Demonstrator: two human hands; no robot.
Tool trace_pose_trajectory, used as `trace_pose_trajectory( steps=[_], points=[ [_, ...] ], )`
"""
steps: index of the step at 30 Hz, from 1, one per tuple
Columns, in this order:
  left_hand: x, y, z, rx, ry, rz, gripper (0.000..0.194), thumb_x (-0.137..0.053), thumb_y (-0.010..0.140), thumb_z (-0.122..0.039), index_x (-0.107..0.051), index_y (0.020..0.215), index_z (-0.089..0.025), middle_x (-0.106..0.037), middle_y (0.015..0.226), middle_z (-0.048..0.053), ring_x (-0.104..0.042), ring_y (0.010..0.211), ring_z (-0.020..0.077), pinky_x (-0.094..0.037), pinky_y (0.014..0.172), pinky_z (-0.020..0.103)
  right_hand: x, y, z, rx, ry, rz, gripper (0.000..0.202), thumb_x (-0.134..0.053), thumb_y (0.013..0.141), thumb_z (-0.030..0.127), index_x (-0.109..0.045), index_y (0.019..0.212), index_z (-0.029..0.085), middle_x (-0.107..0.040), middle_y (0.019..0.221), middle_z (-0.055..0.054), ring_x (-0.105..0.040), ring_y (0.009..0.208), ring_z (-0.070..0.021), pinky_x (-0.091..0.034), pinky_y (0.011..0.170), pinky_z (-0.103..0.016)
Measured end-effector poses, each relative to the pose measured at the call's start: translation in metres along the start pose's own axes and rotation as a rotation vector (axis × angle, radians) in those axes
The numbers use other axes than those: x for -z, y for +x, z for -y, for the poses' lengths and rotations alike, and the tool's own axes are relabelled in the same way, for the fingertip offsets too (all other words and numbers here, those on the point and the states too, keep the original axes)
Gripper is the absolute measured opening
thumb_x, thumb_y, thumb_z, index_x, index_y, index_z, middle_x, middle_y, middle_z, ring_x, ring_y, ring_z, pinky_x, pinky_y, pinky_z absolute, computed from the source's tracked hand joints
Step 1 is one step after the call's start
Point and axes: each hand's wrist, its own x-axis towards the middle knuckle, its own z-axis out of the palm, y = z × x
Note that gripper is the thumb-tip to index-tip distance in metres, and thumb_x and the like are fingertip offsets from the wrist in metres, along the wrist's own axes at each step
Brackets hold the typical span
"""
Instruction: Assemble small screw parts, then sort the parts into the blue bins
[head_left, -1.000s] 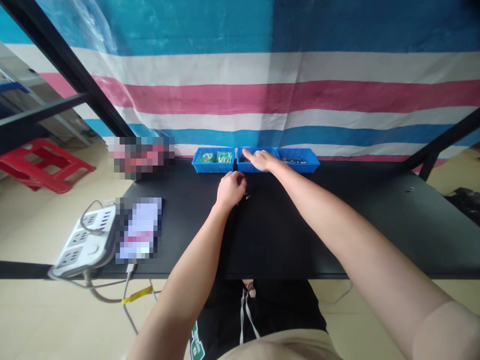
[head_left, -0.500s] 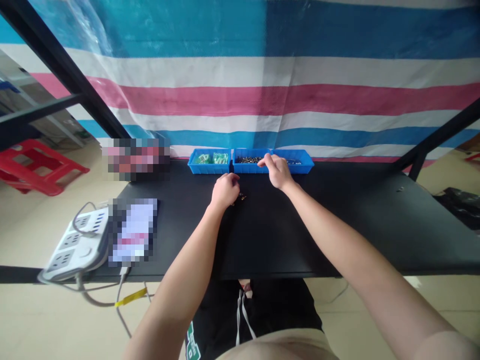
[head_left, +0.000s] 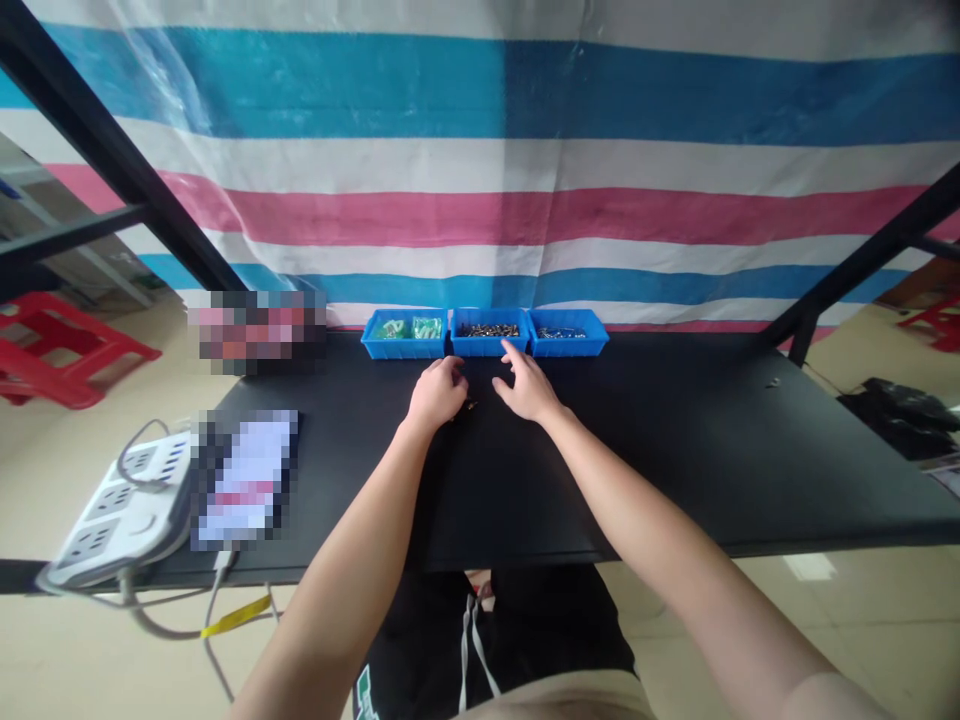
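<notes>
My left hand [head_left: 439, 393] rests low over the black table [head_left: 517, 490] with its fingers curled inward; what they hold, if anything, is hidden. Small brass-coloured metal pieces [head_left: 471, 405] peek out beside its fingertips. My right hand [head_left: 529, 388] hovers just in front of the middle blue bin [head_left: 487, 347], thumb and fingers apart, nothing visible between them. That bin contains many small brass-coloured metal parts [head_left: 491, 330]. Left of it, a blue bin [head_left: 405, 349] holds green-and-white packets [head_left: 427, 328]. The right blue bin [head_left: 568, 348] has small silvery parts [head_left: 562, 333].
A white power strip [head_left: 127, 510] with cables and a blurred-out flat device [head_left: 251, 475] lie on the left. Black frame posts [head_left: 862, 235] rise at both sides. Behind the bins hangs a striped sheet [head_left: 375, 215]. A red stool [head_left: 67, 340] stands left on the floor.
My right hand has come back from over the bins toward me and to the left, its fingers now spread. My left hand stays by the small pieces. The camera view has shifted slightly.
</notes>
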Motion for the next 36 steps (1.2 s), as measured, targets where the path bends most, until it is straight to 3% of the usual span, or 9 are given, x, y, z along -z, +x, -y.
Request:
trace_pose_trajectory(
  steps=[5, 7, 10, 13, 18, 23, 29, 31, 36],
  points=[
    [0.000, -0.001, -0.003, 0.004, -0.039, 0.016, 0.043, -0.054, 0.079, -0.016, -0.056, 0.122, -0.015, -0.069, 0.097, 0.009, -0.064, 0.092, 0.0240, -0.051, 0.086, 0.037, 0.006, 0.028, -0.014, -0.136, 0.066, 0.045, 0.075, -0.058, 0.087, 0.028, -0.024, 0.153, 0.016, -0.071, 0.091, -0.006, -0.068, 0.082, -0.0199, -0.053, 0.085, -0.036],
    [0.000, -0.001, -0.002, 0.001, -0.040, 0.016, 0.043, -0.054, 0.079, -0.017, -0.056, 0.122, -0.015, -0.069, 0.097, 0.009, -0.065, 0.092, 0.0236, -0.050, 0.086, 0.037, 0.011, 0.042, -0.015, -0.190, 0.010, 0.091, 0.070, -0.060, 0.087, 0.030, -0.033, 0.149, 0.014, -0.072, 0.085, -0.007, -0.068, 0.083, -0.0220, -0.053, 0.087, -0.038],
    [-0.001, -0.001, 0.000, -0.007, -0.055, 0.005, 0.040, -0.054, 0.080, -0.018, -0.057, 0.120, -0.016, -0.069, 0.097, 0.008, -0.065, 0.092, 0.0232, -0.051, 0.086, 0.036, 0.015, 0.059, -0.014, -0.262, -0.105, 0.116, 0.043, -0.064, 0.086, 0.029, -0.060, 0.125, 0.012, -0.072, 0.087, -0.013, -0.069, 0.089, -0.0251, -0.051, 0.090, -0.040],
    [0.001, 0.001, 0.004, 0.009, -0.094, -0.024, 0.037, -0.053, 0.079, -0.017, -0.057, 0.116, -0.018, -0.069, 0.097, 0.008, -0.065, 0.092, 0.0233, -0.050, 0.086, 0.037, 0.012, 0.059, -0.014, -0.294, -0.102, 0.082, 0.019, -0.062, 0.087, 0.025, -0.066, 0.103, 0.015, -0.072, 0.078, -0.009, -0.070, 0.077, -0.0224, -0.052, 0.085, -0.038],
    [0.009, 0.005, 0.008, 0.205, -0.282, -0.243, 0.036, -0.043, 0.077, -0.010, -0.055, 0.109, -0.019, -0.070, 0.093, 0.007, -0.066, 0.086, 0.0219, -0.051, 0.080, 0.035, 0.013, 0.031, -0.011, -0.215, -0.004, 0.033, 0.009, -0.059, 0.088, 0.024, -0.064, 0.094, 0.019, -0.071, 0.069, -0.003, -0.068, 0.060, -0.0188, -0.054, 0.071, -0.032],
    [0.013, 0.010, 0.020, 0.341, -0.445, -0.463, 0.033, -0.039, 0.073, -0.012, -0.051, 0.103, -0.020, -0.070, 0.087, 0.004, -0.065, 0.075, 0.0183, -0.052, 0.072, 0.031, 0.039, -0.002, 0.011, -0.131, 0.087, 0.002, 0.005, -0.059, 0.087, 0.026, -0.062, 0.088, 0.021, -0.072, 0.069, -0.003, -0.070, 0.059, -0.0201, -0.054, 0.065, -0.030],
    [0.009, 0.013, 0.028, 0.366, -0.457, -0.462, 0.035, -0.037, 0.072, -0.015, -0.049, 0.105, -0.020, -0.069, 0.089, 0.004, -0.066, 0.078, 0.0179, -0.052, 0.072, 0.030, 0.082, -0.049, 0.044, -0.064, 0.206, 0.016, 0.004, -0.059, 0.086, 0.027, -0.061, 0.084, 0.025, -0.072, 0.066, 0.000, -0.069, 0.053, -0.0180, -0.053, 0.055, -0.027],
    [0.008, 0.013, 0.027, 0.378, -0.486, -0.448, 0.034, -0.039, 0.072, -0.016, -0.050, 0.104, -0.020, -0.069, 0.088, 0.003, -0.064, 0.074, 0.0176, -0.051, 0.068, 0.029, 0.093, -0.067, 0.051, 0.015, 0.177, 0.048, 0.005, -0.059, 0.086, 0.026, -0.062, 0.083, 0.026, -0.069, 0.059, 0.002, -0.067, 0.050, -0.0167, -0.053, 0.054, -0.026],
    [0.006, 0.013, 0.024, 0.359, -0.562, -0.503, 0.030, -0.043, 0.070, -0.016, -0.055, 0.097, -0.019, -0.067, 0.079, 0.002, -0.062, 0.073, 0.0189, -0.047, 0.069, 0.029, 0.111, -0.105, 0.063, 0.239, 0.142, 0.153, 0.010, -0.055, 0.089, 0.018, -0.064, 0.088, 0.022, -0.073, 0.071, 0.001, -0.068, 0.055, -0.0121, -0.052, 0.056, -0.021]
  ],
)
